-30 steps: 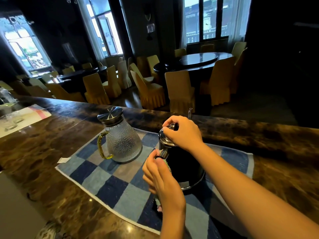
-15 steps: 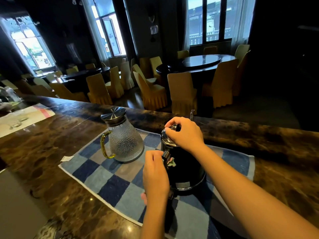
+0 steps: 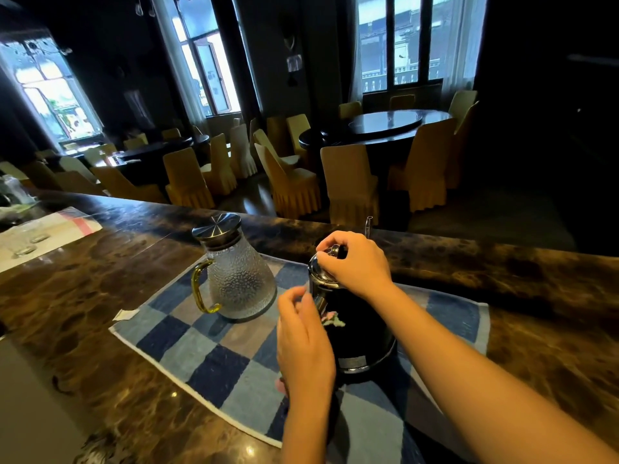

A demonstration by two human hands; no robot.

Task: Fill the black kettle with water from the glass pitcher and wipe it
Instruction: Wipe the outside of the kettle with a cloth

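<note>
Versus half a second earlier, left hand point(image 3: 303, 343) has slid up the round black kettle point(image 3: 358, 333) on the blue checked towel point(image 3: 214, 356), fingers curled on a pink-green cloth point(image 3: 331, 319); right hand point(image 3: 355, 262) still clamps the chrome lid point(image 3: 318, 267); textured glass pitcher point(image 3: 237, 279) at 9 o'clock.

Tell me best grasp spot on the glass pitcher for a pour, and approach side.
Probably the yellow-tinted loop handle, approached from the left. The glass pitcher stands upright on the checked mat with the handle facing left and clear space beside it; its wide, textured body looks hard to wrap.
</note>
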